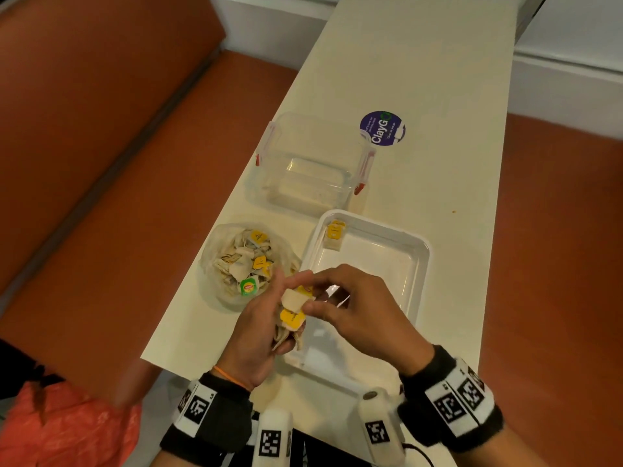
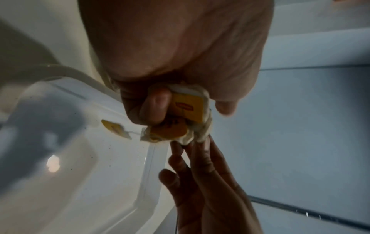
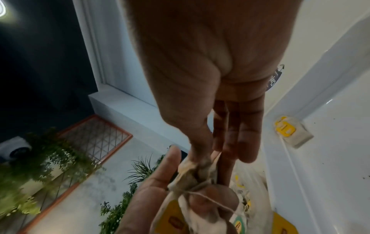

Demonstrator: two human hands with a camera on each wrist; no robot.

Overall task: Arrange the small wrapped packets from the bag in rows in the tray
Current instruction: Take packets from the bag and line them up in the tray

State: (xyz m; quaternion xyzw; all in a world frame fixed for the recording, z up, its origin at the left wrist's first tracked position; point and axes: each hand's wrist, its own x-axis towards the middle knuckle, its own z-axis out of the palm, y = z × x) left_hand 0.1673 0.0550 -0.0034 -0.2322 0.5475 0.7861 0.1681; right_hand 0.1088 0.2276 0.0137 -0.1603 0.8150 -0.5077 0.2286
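Note:
My left hand (image 1: 259, 326) grips a bunch of small wrapped packets (image 1: 290, 323) with yellow tags, above the near left corner of the white tray (image 1: 421, 251). My right hand (image 1: 323, 291) pinches one packet (image 1: 292, 298) at the top of that bunch between thumb and fingers. In the right wrist view the right hand's fingertips (image 3: 200, 159) hold the crumpled packet (image 3: 190, 172), with its string running over the left hand (image 3: 152, 190). In the left wrist view the bunch (image 2: 189, 109) sits in my curled fingers. One packet (image 1: 334, 234) lies flat in the tray's far left corner.
An open clear bag (image 1: 246, 261) full of packets sits on the counter left of the tray. Behind it stands a clear box (image 1: 303, 156) with red clips, beside a round purple sticker (image 1: 382, 128). The counter's left edge drops to an orange floor.

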